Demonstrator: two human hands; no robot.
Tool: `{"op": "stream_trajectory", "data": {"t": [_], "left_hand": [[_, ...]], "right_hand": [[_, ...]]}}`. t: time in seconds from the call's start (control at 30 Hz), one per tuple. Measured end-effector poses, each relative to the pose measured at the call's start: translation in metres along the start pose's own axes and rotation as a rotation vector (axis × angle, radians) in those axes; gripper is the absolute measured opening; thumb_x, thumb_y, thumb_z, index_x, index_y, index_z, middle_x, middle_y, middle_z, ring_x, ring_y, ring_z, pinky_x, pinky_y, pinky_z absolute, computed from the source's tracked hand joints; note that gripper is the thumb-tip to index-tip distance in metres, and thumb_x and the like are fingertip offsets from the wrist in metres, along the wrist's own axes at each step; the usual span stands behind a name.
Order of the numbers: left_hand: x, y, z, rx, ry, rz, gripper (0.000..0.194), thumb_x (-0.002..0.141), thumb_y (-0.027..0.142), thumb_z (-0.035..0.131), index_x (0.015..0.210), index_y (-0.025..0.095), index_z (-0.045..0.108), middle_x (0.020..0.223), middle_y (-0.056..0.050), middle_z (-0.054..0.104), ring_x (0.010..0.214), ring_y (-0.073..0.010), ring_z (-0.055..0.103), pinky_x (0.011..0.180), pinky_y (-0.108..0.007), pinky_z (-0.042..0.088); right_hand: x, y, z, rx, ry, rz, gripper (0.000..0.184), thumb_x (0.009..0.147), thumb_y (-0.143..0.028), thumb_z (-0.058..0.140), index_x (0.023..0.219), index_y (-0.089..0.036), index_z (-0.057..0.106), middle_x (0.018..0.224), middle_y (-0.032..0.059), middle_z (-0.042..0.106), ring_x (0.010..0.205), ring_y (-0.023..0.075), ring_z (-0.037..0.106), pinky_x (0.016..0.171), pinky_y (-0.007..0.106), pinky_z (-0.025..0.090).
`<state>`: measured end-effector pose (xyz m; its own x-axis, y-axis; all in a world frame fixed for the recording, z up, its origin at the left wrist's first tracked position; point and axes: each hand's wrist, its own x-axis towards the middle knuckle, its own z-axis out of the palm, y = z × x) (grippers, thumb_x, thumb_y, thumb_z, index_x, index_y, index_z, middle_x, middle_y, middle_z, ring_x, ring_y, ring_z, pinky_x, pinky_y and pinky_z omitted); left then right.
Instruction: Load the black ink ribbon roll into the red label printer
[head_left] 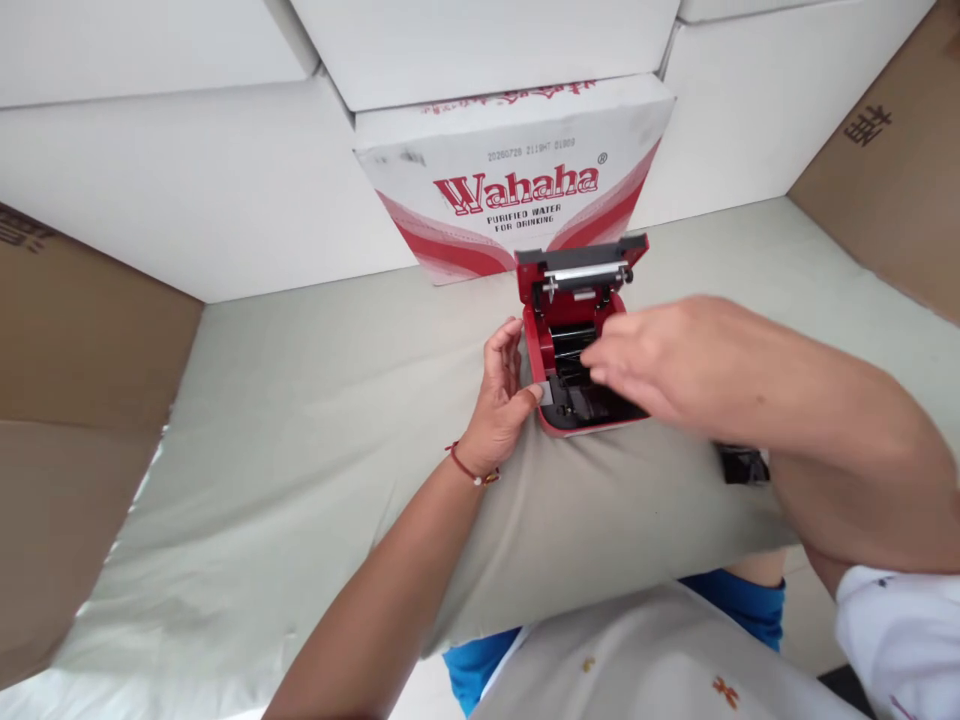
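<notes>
A small red and black printer (533, 345) stands on the cloth with its lid (582, 270) raised. A metal bar and a dark roller (589, 283) show inside the lid. Glossy black material (571, 345) lies in the open compartment. My left hand (501, 400) grips the printer's left side, thumb on the front corner and fingers along the outer wall. Over the right part of the compartment is my right hand (649, 355), fingers drawn together and slightly blurred. Its fingertips reach inside; whatever they pinch is hidden.
Behind the printer stands a white and red Wahaha water carton (517, 200), with white boxes (135, 190) around it. Brown cardboard panels (82, 430) flank the pale green cloth (300, 400). A black packet (742, 464) lies near my right forearm.
</notes>
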<state>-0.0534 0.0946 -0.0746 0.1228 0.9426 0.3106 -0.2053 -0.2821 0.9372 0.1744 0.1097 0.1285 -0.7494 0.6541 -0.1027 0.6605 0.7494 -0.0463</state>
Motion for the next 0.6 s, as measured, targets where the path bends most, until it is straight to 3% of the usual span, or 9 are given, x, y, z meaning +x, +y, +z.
{"op": "stream_trajectory", "data": {"t": [0.13, 0.23, 0.37, 0.6], "left_hand": [[0.002, -0.001, 0.003, -0.018, -0.003, 0.01, 0.083, 0.097, 0.066, 0.083, 0.165, 0.042, 0.042, 0.185, -0.007, 0.041, 0.177, -0.0324, 0.036, 0.147, -0.057, 0.031], [0.003, -0.001, 0.005, -0.03, 0.017, 0.01, 0.084, 0.094, 0.068, 0.085, 0.163, 0.042, 0.045, 0.181, -0.008, 0.046, 0.175, -0.0334, 0.041, 0.146, -0.057, 0.034], [0.003, -0.001, 0.005, -0.038, 0.024, 0.003, 0.085, 0.092, 0.067, 0.087, 0.162, 0.041, 0.046, 0.181, -0.008, 0.046, 0.174, -0.0336, 0.04, 0.146, -0.057, 0.033], [0.003, 0.0, 0.003, -0.034, 0.002, -0.015, 0.084, 0.095, 0.066, 0.085, 0.163, 0.04, 0.043, 0.182, -0.008, 0.044, 0.175, -0.0336, 0.039, 0.146, -0.057, 0.033]], "right_hand": [[0.038, 0.0, -0.006, -0.072, -0.201, 0.234, 0.029, 0.109, -0.016, 0.051, 0.11, -0.017, 0.081, 0.113, 0.014, 0.084, 0.084, 0.0248, 0.072, 0.065, 0.036, 0.031], [0.06, -0.004, 0.001, -0.077, -0.252, 0.261, 0.032, 0.106, -0.013, 0.053, 0.121, -0.017, 0.081, 0.128, 0.0162, 0.084, 0.095, 0.0278, 0.076, 0.065, 0.036, 0.033], [0.073, -0.004, 0.009, -0.092, -0.321, 0.305, 0.025, 0.1, -0.015, 0.062, 0.113, -0.016, 0.083, 0.121, 0.0185, 0.085, 0.099, 0.0304, 0.077, 0.064, 0.036, 0.036], [0.06, 0.003, 0.013, -0.007, -0.209, 0.353, 0.027, 0.101, -0.022, 0.063, 0.124, -0.018, 0.077, 0.122, 0.0181, 0.084, 0.099, 0.0332, 0.077, 0.067, 0.036, 0.04]]}}
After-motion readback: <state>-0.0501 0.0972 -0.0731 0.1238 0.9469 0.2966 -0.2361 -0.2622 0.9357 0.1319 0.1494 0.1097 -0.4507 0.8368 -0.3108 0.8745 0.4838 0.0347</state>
